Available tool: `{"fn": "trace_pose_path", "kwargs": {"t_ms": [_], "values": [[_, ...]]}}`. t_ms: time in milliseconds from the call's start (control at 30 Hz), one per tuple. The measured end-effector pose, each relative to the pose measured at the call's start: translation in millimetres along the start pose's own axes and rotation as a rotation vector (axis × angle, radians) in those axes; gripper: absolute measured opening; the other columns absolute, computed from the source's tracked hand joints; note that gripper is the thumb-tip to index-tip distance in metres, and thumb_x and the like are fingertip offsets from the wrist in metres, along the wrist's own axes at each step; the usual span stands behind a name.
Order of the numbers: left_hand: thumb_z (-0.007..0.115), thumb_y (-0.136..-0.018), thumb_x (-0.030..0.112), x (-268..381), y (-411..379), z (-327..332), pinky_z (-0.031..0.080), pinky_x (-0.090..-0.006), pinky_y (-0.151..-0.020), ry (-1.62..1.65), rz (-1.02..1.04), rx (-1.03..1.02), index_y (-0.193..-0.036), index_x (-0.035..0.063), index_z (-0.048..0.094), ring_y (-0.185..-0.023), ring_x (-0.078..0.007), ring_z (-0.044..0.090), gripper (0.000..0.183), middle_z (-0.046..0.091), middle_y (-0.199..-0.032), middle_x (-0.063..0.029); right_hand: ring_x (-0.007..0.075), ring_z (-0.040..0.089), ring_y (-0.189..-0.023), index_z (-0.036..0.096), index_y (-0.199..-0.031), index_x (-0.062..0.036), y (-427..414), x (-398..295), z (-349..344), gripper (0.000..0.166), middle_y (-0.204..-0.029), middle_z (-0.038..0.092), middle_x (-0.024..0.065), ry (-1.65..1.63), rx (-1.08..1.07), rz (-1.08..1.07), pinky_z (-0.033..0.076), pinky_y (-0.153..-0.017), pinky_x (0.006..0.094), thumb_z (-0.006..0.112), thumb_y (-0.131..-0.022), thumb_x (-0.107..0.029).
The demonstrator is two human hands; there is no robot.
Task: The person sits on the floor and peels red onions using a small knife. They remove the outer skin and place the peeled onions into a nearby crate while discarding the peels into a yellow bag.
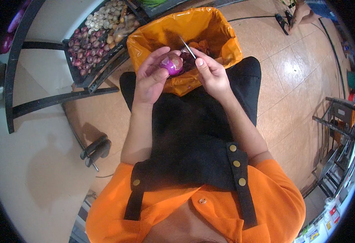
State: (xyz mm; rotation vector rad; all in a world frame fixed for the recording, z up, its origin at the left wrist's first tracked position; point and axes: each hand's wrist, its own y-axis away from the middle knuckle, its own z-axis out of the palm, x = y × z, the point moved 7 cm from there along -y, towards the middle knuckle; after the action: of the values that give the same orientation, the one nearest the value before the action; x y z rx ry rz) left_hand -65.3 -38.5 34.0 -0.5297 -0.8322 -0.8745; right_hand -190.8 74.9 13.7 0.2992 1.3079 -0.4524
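Observation:
My left hand (153,74) holds a red onion (174,67) between thumb and fingers; part of its brown outer skin is off and shiny purple flesh shows. In my right hand (212,73) is a small knife (188,48), its blade pointing up and to the left, just right of the onion. Both hands are over a bin lined with an orange plastic bag (153,33). Dark red onion skins and some orange-brown scraps (203,47) lie inside it, partly hidden by my hands.
A black rack at the left holds red onions (87,51), garlic bulbs (104,18) and brown onions (112,39). A person's sandalled foot (284,24) is on the tiled floor (287,76) at upper right. Metal shelving (335,118) stands along the right.

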Motion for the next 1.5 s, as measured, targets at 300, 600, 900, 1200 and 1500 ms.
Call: {"fn": "trace_pose_path", "kwargs": {"t_ms": [300, 600, 900, 1200, 1500], "values": [[0.067, -0.093, 0.006, -12.0, 5.4, -14.5, 0.053, -0.037, -0.099, 0.112, -0.042, 0.189, -0.133, -0.0059, 0.054, -0.114, -0.0245, 0.064, 0.044, 0.063, -0.127, -0.016, 0.0317, 0.054, -0.132, 0.042, -0.15, -0.0091, 15.3, -33.8, 27.6, 0.054, -0.149, 0.05, 0.0144, 0.539, -0.17, -0.241, 0.048, -0.105, 0.0385, 0.058, -0.101, -0.025], [0.067, -0.091, 0.013, -16.2, 6.0, -17.9, 0.051, -0.0415, -0.104, 0.04, -0.054, 0.192, -0.133, -0.0054, 0.055, -0.12, -0.0301, 0.062, 0.048, 0.06, -0.133, -0.0205, 0.0259, 0.056, -0.131, 0.055, -0.14, -0.0023, 16.6, -23.1, 24.4, 0.041, -0.142, 0.058, 0.0144, 0.227, -0.112, -0.142, 0.045, -0.108, 0.0358, 0.056, -0.104, -0.021], [0.066, -0.081, 0.014, -26.6, 4.7, -20.3, 0.045, -0.0478, -0.11, 0.156, -0.054, 0.026, -0.132, -0.0062, 0.056, -0.126, -0.0386, 0.057, 0.057, 0.057, -0.135, -0.0251, 0.0169, 0.06, -0.118, 0.057, -0.136, 0.0042, 1.3, 8.2, 13.8, 0.04, -0.129, 0.065, 0.01, -0.122, 0.02, 0.013, 0.045, -0.105, 0.0321, 0.053, -0.106, -0.022], [0.065, -0.085, 0.013, -24.8, 6.7, -14.0, 0.045, -0.0469, -0.112, 0.429, -0.124, 0.089, -0.134, -0.013, 0.049, -0.126, -0.0391, 0.056, 0.057, 0.06, -0.13, -0.0226, 0.0162, 0.062, -0.107, 0.061, -0.124, 0.0049, -4.3, 31.7, -6.5, 0.038, -0.114, 0.069, 0.01, 0.049, 0.099, 0.078, 0.048, -0.096, 0.031, 0.052, -0.107, -0.028], [0.065, -0.097, 0.016, -42.5, 9.7, -21.2, 0.052, -0.0401, -0.105, 0.281, -0.178, 0.317, -0.135, -0.0007, 0.054, -0.113, -0.0241, 0.064, 0.043, 0.063, -0.127, -0.0132, 0.0242, 0.068, -0.094, 0.045, -0.14, -0.0034, 8.1, 8.4, 0.2, 0.051, -0.118, 0.063, 0.0188, 0.311, 0.108, -0.008, 0.053, -0.084, 0.0361, 0.061, -0.101, -0.032]]}}
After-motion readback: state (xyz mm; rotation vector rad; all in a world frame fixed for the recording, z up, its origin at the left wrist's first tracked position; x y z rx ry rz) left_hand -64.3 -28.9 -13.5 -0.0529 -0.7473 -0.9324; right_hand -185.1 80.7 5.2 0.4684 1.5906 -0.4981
